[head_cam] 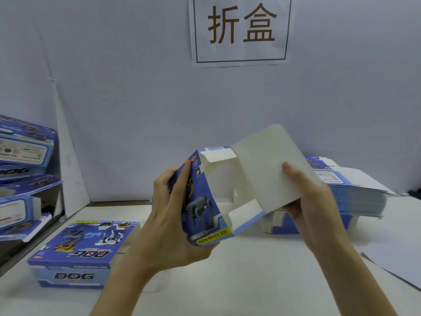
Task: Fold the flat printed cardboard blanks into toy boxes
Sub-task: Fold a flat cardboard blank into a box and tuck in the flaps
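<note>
The blank [205, 206] in work is held above the surface [250, 281] at centre, opened into a hollow sleeve with its end flaps untucked. The left grip [173, 215], at 8 o'clock of it, curls round the printed dog panel. The right grip [312, 201], at 3 o'clock, pinches the white inner wall, thumb inside. A finished box [91, 242] lies at 8 o'clock, and a heap of boxes [22, 156] sits at 9 o'clock (too jumbled to count). The stack of flat blanks [355, 192] at 3 o'clock is thick, so I judge that most of the job remains: close this one's ends, then fold the rest.
</note>
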A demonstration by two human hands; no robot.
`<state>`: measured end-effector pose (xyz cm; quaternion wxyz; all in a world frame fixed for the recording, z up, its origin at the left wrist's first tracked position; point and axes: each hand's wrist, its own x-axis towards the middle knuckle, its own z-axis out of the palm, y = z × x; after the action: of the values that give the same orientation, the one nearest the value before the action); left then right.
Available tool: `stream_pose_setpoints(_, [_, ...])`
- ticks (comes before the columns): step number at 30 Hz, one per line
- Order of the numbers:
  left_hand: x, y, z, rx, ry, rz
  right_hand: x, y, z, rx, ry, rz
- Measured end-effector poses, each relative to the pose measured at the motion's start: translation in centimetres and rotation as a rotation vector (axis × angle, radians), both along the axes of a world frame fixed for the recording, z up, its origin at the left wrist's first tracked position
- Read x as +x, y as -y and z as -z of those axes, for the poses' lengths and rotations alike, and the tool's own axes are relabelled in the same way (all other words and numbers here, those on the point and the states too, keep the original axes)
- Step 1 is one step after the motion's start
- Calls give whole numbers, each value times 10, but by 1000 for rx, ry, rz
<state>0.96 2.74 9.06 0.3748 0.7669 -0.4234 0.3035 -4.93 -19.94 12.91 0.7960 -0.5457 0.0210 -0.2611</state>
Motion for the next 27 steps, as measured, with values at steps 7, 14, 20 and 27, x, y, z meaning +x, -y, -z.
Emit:
stream_pose_setpoints(7, [-7, 8, -2, -26, 80, 55, 14, -12, 27, 369, -475, -703])
stream_pose_setpoints(14, [1, -14, -8, 55, 56, -62, 19, -4, 23, 112, -11, -14])
stream_pose_setpoints(20, [-3, -8, -6, 110, -6, -78, 16, -3, 30, -426, 295, 425])
stream_pose_setpoints(27, [-6, -5, -8, 154, 69, -155, 11, -1, 18, -198, 302, 182])
